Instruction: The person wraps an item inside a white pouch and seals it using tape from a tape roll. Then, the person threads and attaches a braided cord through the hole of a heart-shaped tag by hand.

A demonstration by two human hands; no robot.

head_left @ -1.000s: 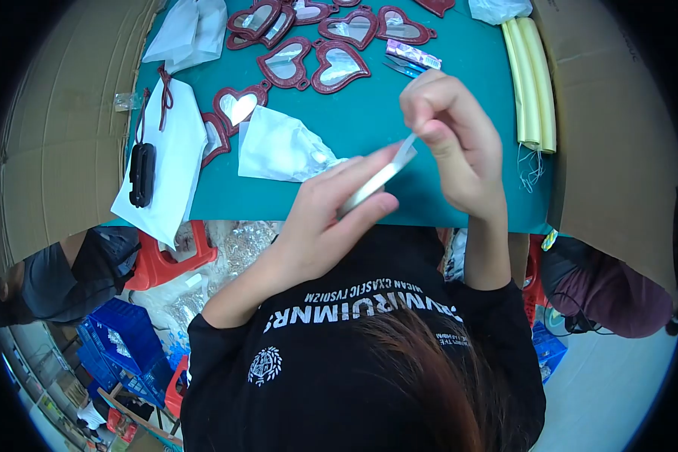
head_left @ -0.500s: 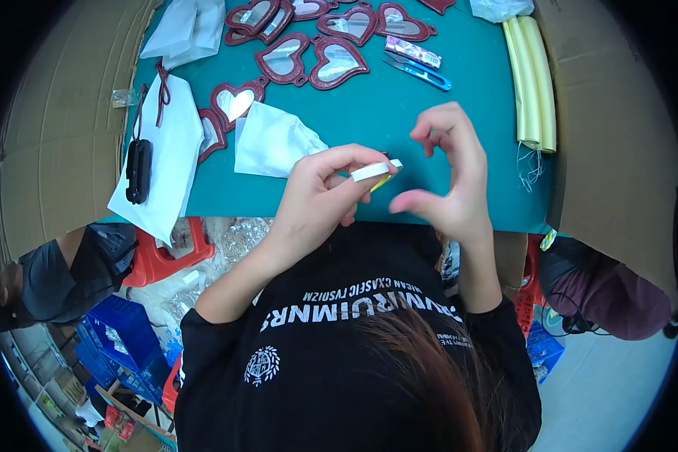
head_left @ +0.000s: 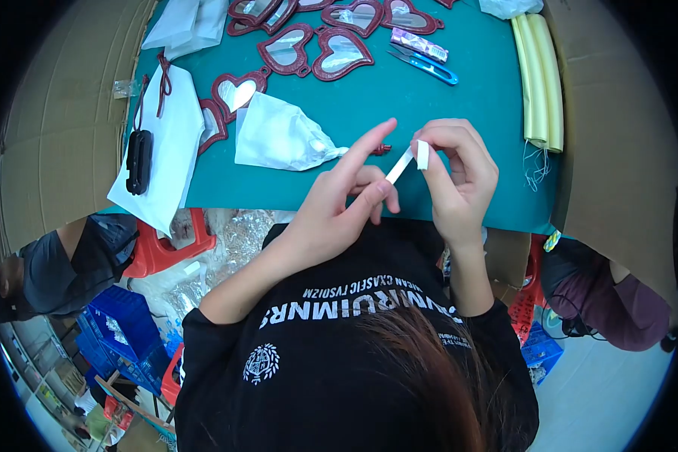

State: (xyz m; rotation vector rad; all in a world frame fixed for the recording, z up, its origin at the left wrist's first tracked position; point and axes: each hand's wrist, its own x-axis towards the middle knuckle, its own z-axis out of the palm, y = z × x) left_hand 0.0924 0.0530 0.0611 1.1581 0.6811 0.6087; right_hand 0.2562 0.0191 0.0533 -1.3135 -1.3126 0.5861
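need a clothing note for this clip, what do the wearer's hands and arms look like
Left hand and right hand are bare, with no gloves or visible jewellery. Forearms are uncovered below the short sleeves of a black T-shirt with white chest lettering.

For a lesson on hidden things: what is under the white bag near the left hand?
The bag seems to cover the lower right edge of a heart-shaped mirror; green table shows around it. Anything else beneath is hidden.
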